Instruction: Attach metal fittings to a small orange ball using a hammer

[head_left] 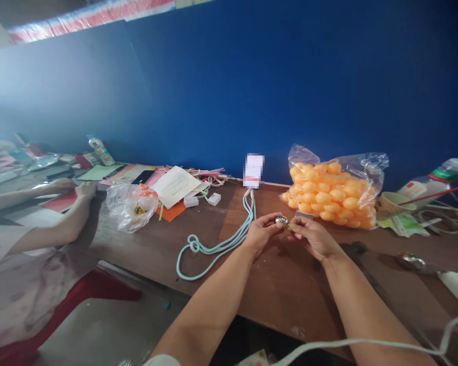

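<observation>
We find the left hand (263, 233) pinched nearly closed, thumb and fingers holding a small silver piece (281, 220) above the table (275, 290), nearer its far edge than its near one. The right hand (316, 241) is curled, fingertips drawn together at the piece's right end; whether they grip it or merely touch, we cannot tell. In our judgement the piece, smooth and rounded, could slip from so small a hold and roll towards the near edge. The grey plate (304, 215) just beyond the right fingers could be nudged by a knuckle, and the clear bag (368, 165) of orange balls (324, 197) along the far edge could spill if brushed, should its mouth be loose. The white cord (320, 345) across the right forearm (353, 295) could snag if that arm lifts. Fingers cover much of the piece, so its full form is unread. A second shiny item (411, 261), towards the table's right side, is blurred; the tag (254, 170) at the far edge is pixelated.
</observation>
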The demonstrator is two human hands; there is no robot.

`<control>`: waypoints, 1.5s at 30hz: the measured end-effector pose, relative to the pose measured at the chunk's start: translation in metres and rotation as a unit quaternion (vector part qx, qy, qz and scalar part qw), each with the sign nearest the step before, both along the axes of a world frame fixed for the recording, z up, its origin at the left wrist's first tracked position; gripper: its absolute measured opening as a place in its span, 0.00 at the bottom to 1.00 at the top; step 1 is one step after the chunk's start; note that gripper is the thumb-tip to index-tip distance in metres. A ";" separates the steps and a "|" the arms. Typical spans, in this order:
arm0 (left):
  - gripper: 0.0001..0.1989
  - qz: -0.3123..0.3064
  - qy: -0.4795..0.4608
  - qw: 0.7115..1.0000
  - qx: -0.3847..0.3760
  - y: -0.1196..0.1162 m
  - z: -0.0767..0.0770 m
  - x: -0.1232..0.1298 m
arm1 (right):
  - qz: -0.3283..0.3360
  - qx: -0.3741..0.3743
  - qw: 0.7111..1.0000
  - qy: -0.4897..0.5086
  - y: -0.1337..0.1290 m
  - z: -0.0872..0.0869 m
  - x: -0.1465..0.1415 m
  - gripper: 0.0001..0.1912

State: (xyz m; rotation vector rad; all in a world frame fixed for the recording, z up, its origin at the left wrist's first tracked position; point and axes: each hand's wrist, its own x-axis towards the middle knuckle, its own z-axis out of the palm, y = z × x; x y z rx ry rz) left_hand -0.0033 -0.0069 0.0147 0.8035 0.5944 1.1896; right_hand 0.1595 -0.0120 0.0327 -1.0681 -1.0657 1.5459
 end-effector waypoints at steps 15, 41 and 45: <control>0.22 0.007 -0.062 0.998 0.009 0.003 -0.004 0.001 | 0.002 0.013 1.000 0.028 0.002 -0.004 -0.003 0.12; 0.23 -0.020 -0.062 0.998 -0.012 0.004 -0.008 0.002 | -0.020 0.028 0.999 0.004 0.001 -0.005 -0.015 0.17; 0.22 -0.020 -0.089 0.996 -0.019 0.005 -0.010 0.001 | -0.002 0.037 0.999 0.014 0.000 -0.004 -0.013 0.15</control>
